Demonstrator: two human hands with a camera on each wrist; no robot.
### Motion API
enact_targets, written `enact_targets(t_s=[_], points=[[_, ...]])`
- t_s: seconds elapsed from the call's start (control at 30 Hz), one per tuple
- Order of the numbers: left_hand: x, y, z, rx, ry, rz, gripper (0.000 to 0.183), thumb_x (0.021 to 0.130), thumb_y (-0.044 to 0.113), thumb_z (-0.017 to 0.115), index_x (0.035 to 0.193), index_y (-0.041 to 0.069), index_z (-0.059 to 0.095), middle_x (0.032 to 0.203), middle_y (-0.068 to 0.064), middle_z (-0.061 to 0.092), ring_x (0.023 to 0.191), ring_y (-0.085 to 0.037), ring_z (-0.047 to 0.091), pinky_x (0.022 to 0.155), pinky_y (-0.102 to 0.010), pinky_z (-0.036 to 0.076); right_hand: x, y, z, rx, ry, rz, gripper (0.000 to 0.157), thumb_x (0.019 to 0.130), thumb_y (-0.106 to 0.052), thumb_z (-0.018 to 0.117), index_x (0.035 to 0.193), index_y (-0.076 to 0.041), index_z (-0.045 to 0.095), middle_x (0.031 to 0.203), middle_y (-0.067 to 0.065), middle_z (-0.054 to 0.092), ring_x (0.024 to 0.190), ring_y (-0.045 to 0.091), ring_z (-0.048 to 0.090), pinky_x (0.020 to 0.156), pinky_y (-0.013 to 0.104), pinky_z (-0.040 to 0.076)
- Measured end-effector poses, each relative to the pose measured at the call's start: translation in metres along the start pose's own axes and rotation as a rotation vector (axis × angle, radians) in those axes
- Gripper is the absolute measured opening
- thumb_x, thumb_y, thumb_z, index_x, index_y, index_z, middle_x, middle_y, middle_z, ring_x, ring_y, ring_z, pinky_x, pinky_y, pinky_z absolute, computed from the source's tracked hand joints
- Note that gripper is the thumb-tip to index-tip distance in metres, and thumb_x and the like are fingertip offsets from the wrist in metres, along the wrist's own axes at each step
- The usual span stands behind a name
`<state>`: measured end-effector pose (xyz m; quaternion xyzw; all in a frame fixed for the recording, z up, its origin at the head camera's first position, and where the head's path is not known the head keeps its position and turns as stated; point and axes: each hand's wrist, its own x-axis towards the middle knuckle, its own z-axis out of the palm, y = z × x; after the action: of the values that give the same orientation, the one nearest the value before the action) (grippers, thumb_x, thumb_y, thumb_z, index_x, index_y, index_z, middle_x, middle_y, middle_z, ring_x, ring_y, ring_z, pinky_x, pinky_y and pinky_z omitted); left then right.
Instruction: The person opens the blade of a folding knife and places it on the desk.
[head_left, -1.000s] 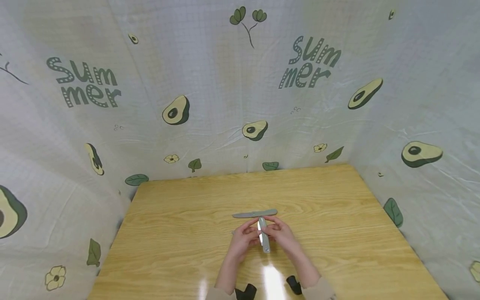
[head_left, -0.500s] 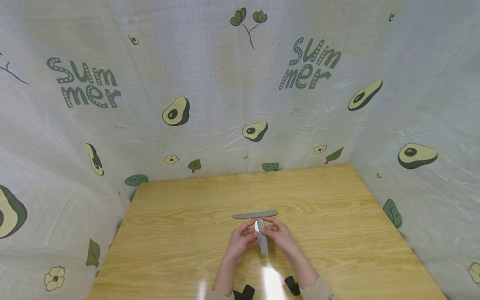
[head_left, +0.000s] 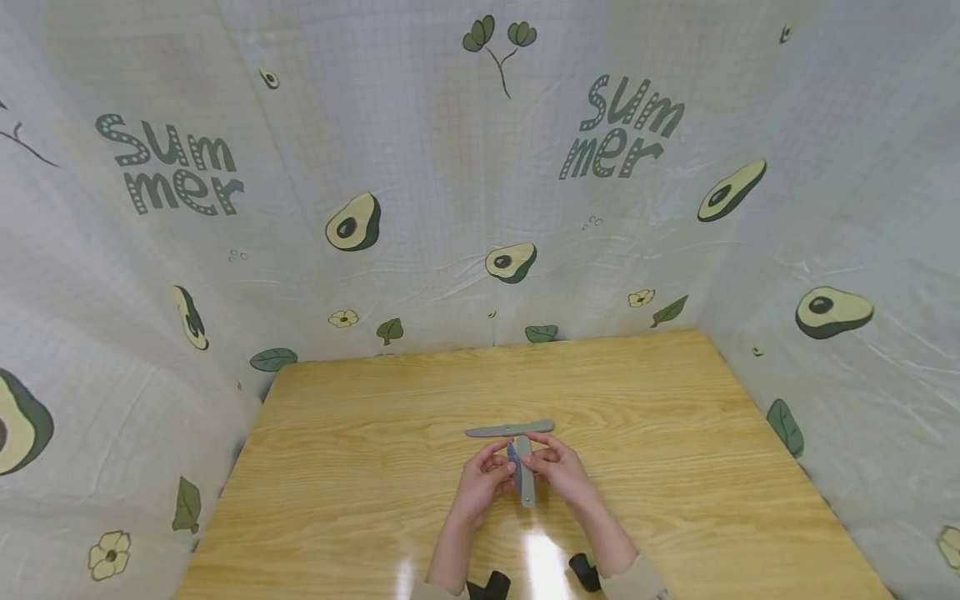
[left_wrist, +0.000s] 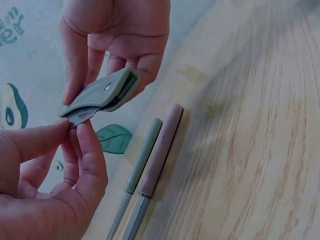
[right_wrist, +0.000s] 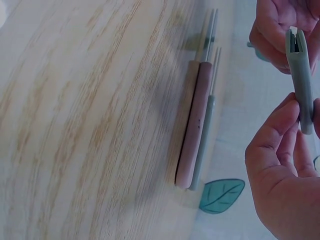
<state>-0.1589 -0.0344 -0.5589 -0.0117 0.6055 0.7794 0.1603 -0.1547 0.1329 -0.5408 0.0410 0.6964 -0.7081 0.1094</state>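
A folding knife with a grey-green handle (head_left: 526, 479) is held between both hands, its blade (left_wrist: 82, 116) partly out of the slot. My left hand (head_left: 480, 487) pinches the blade between thumb and fingers. The right hand (head_left: 562, 475) grips the handle from the other side, rivet end pointing toward me in the head view. Just beyond the hands lies a second knife, unfolded, with a green handle (head_left: 531, 427). Both wrist views also show an unfolded knife with a pink handle (left_wrist: 162, 150) beside it; the hands hide that one in the head view.
All this is over a wooden table (head_left: 360, 467). A cloth printed with avocados and leaves (head_left: 450, 167) stands behind it and along both sides. Black wrist mounts (head_left: 491, 586) sit at the sleeves, low over the table's near part.
The held knife's blade has swung a little to the left, widening the gap to the handle, and looks darker. Both hands have shifted only slightly.
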Motion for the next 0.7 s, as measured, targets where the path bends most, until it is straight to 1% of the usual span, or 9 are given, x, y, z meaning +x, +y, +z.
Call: enact_targets(t_s=[0.13, 0.27, 0.43, 0.57, 0.7], points=[[0.0005, -0.0004, 0.0, 0.021, 0.009, 0.004, 0.047, 0.092, 0.001, 0.062, 0.137, -0.004, 0.05, 0.088, 0.0, 0.053, 0.076, -0.011, 0.056, 0.074, -0.03, 0.056, -0.0005, -0.0006, 0.0007, 0.005, 0.008, -0.002, 0.051, 0.092, -0.01, 0.066, 0.137, 0.005, 0.048, 0.089, 0.006, 0.068, 0.077, 0.016, 0.063, 0.074, 0.03, 0.055], [0.0013, -0.0013, -0.0003, 0.044, 0.021, 0.017, 0.046, 0.093, 0.001, 0.061, 0.137, -0.005, 0.05, 0.087, -0.001, 0.052, 0.077, -0.012, 0.056, 0.078, -0.037, 0.056, -0.001, -0.0003, 0.001, 0.012, 0.025, -0.002, 0.05, 0.092, -0.008, 0.066, 0.137, 0.005, 0.048, 0.089, 0.006, 0.068, 0.077, 0.015, 0.063, 0.073, 0.03, 0.056], [0.0018, -0.0017, -0.0005, 0.065, 0.045, 0.034, 0.045, 0.093, 0.001, 0.061, 0.135, -0.007, 0.049, 0.087, -0.001, 0.053, 0.077, -0.013, 0.057, 0.08, -0.043, 0.056, -0.0004, 0.0013, 0.0004, 0.022, 0.047, -0.002, 0.05, 0.092, -0.006, 0.066, 0.137, 0.007, 0.047, 0.087, 0.005, 0.067, 0.077, 0.015, 0.064, 0.075, 0.036, 0.058], [0.0012, -0.0013, -0.0001, 0.067, 0.055, 0.036, 0.045, 0.093, 0.001, 0.061, 0.135, -0.006, 0.049, 0.088, -0.002, 0.054, 0.077, -0.013, 0.057, 0.081, -0.043, 0.055, 0.0001, 0.0008, -0.0002, 0.029, 0.062, -0.002, 0.05, 0.092, -0.007, 0.066, 0.137, 0.006, 0.048, 0.087, 0.006, 0.068, 0.078, 0.016, 0.064, 0.077, 0.042, 0.058], [0.0003, -0.0017, -0.0003, 0.062, 0.055, 0.04, 0.045, 0.093, 0.001, 0.06, 0.136, -0.006, 0.048, 0.09, -0.003, 0.052, 0.078, -0.013, 0.057, 0.082, -0.043, 0.055, -0.0003, 0.0003, -0.0002, 0.024, 0.068, 0.005, 0.05, 0.092, -0.007, 0.065, 0.137, 0.005, 0.048, 0.088, 0.006, 0.068, 0.079, 0.016, 0.064, 0.078, 0.045, 0.057]])
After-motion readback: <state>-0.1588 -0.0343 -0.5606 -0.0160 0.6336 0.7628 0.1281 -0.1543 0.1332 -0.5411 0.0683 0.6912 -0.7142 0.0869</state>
